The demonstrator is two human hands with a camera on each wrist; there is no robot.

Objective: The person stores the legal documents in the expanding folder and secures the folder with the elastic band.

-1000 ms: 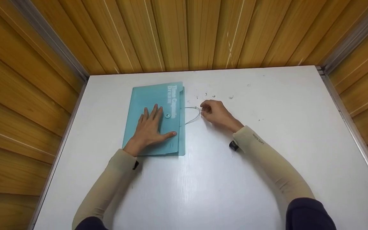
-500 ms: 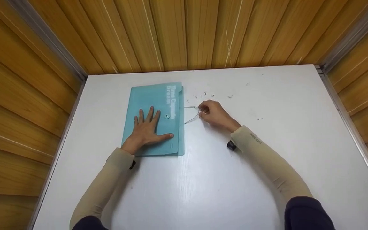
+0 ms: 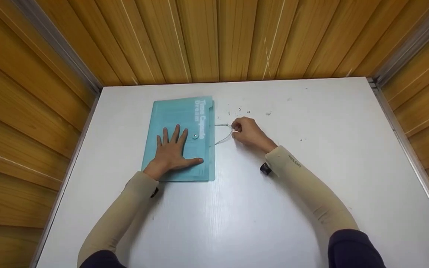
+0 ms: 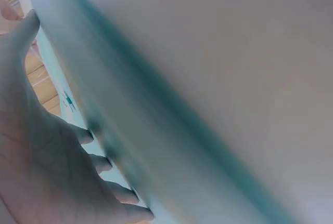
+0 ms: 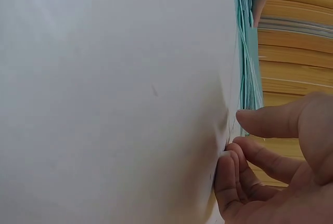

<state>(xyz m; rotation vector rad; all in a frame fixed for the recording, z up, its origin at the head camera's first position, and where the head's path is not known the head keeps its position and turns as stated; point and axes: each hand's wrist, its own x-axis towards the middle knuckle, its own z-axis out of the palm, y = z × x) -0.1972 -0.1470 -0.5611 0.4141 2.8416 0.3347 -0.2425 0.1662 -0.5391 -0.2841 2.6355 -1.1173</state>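
A teal plastic document folder [image 3: 177,111] lies on the white table, with white lettering and a round button [image 3: 195,136] on its flap. My left hand [image 3: 169,153] rests on the folder with fingers spread, thumb toward the flap's edge. In the left wrist view the fingertips [image 4: 127,195] press on its surface. From the folder's right edge a thin elastic cord [image 3: 222,125] loops out over the table. The curled fingers and thumb of my right hand [image 3: 250,132] hold the far end of that loop, low over the table. In the right wrist view the thumb and index tip stand close together.
The white table [image 3: 214,223] reaches back to a yellow wood-panelled wall [image 3: 233,41], with more panelling at both sides. Small dark marks [image 3: 248,112] show on the tabletop beyond my right hand.
My left hand has slid slightly down and left, its fingers spread wider, and the flap lies flatter. The right hand stays at the cord loop, its forearm shifted slightly left.
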